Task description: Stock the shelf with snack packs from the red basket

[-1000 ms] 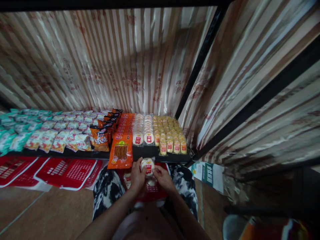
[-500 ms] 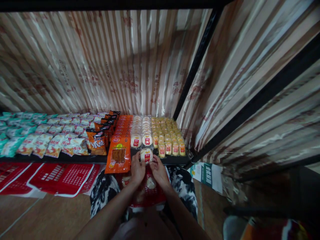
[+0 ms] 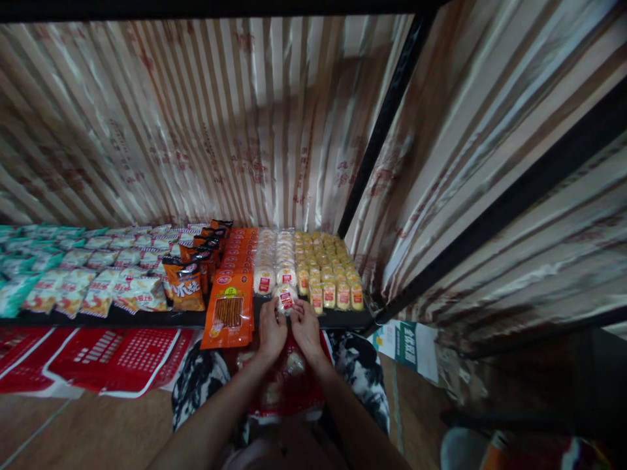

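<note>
Two bare hands, left (image 3: pixel 272 331) and right (image 3: pixel 304 329), fingers partly curled, gripping one round white packet (image 3: pixel 285 299) with red label from either side; packet held at the front of the right-hand row of white packets (image 3: pixel 264 281), above the front of a black shelf (image 3: pixel 353 318), contact with the shelf not discernible; below the hands, between black-and-white patterned trouser legs (image 3: pixel 360 365), one red bag (image 3: pixel 289 410) with pale packets; right of the white rows, small yellow packets (image 3: pixel 329 294) in rows; left of them, in order, orange packets (image 3: pixel 228 313), black-and-orange bags (image 3: pixel 183 284), white-and-orange packets (image 3: pixel 100 294), teal packets (image 3: pixel 17 294); under the shelf, red printed bags (image 3: pixel 117 359) on a tiled floor (image 3: pixel 112 424); behind, striped sheeting (image 3: pixel 274 163) and one slanting black post (image 3: pixel 382 124).
</note>
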{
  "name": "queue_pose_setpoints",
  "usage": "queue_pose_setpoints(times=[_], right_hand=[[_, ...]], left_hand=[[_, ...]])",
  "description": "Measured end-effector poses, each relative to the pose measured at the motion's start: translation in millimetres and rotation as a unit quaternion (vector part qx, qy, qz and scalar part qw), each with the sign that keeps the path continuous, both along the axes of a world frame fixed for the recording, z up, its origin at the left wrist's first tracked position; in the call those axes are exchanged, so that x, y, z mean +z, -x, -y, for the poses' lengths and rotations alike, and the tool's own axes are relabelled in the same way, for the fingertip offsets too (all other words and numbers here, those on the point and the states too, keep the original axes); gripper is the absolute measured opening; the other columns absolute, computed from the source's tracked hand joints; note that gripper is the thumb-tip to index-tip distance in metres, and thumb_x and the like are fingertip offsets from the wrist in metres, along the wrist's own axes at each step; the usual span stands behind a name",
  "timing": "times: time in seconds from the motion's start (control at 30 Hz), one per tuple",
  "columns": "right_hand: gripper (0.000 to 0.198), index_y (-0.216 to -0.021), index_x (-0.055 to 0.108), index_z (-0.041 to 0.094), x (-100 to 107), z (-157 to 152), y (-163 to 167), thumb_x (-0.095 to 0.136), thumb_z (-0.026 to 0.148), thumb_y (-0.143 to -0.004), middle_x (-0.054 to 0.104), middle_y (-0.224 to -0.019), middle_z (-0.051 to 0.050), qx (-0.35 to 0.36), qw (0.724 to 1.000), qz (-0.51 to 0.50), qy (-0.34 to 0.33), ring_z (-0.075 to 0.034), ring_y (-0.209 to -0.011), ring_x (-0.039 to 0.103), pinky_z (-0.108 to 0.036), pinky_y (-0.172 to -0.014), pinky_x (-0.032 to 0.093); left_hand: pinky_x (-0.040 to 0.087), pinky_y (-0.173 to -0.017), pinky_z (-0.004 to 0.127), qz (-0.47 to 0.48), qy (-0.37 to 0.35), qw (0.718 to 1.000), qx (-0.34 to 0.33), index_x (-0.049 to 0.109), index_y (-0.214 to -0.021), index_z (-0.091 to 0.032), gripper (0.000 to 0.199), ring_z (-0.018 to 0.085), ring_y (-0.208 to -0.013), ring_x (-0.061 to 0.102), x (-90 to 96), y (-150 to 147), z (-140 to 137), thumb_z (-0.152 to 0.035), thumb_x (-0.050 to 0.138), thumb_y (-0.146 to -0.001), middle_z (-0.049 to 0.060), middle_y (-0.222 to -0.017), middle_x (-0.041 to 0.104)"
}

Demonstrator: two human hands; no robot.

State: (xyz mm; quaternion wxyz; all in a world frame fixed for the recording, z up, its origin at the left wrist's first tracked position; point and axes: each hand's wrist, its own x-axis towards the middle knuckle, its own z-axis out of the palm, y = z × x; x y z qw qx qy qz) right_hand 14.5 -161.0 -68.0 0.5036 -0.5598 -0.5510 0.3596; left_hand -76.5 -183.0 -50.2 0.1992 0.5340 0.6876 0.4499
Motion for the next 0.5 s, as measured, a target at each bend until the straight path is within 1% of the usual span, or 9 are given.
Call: queue_pose_setpoints(times=[0.07, 0.27, 0.37, 0.5], right_hand=[[0.027, -0.099, 0.051, 0.015, -1, -1, 2, 0.042, 0.018, -0.074, 0.056, -0.103, -0.012, -0.006, 1.000, -0.001, -0.013, -0.018, -0.092, 0.060, -0.036, -0.087, 0.050], [0.035, -0.106, 0.051, 0.016, -8, -9, 9, 0.043, 0.016, -0.072, 0.053, -0.107, -0.011, -0.024, 0.999, -0.009, -0.022, -0.018, -0.096, 0.057, -0.035, -0.087, 0.051], [0.036, -0.106, 0.051, 0.016, -9, -14, 10, 0.043, 0.015, -0.072, 0.052, -0.108, -0.012, -0.017, 0.999, -0.015, -0.027, -0.018, -0.096, 0.057, -0.035, -0.085, 0.051], [0.037, -0.108, 0.052, 0.017, -10, -20, 10, 0.042, 0.013, -0.072, 0.052, -0.108, -0.011, -0.013, 0.999, 0.001, -0.033, -0.018, -0.096, 0.056, -0.035, -0.085, 0.052]], left_hand=[[0.042, -0.095, 0.036, 0.012, -0.002, 1.000, -0.007, 0.054, -0.114, -0.010, 0.041, 0.021, -0.104, 0.053, 1.4, 0, -2, -0.009, 0.042, -0.075, 0.013, -0.107, 0.056], [0.044, -0.093, 0.036, 0.057, -0.005, 0.998, -0.014, 0.055, -0.112, -0.017, 0.040, 0.020, -0.104, 0.055, 4.8, 0, -11, -0.010, 0.045, -0.073, 0.009, -0.109, 0.056], [0.044, -0.094, 0.036, 0.062, -0.011, 0.998, -0.014, 0.055, -0.111, -0.016, 0.039, 0.019, -0.104, 0.055, 4.6, -1, -15, -0.010, 0.046, -0.074, 0.010, -0.111, 0.055], [0.044, -0.094, 0.037, 0.063, -0.019, 0.998, -0.007, 0.055, -0.110, -0.018, 0.040, 0.020, -0.106, 0.054, 2.5, -2, -19, -0.008, 0.046, -0.072, 0.009, -0.109, 0.056]])
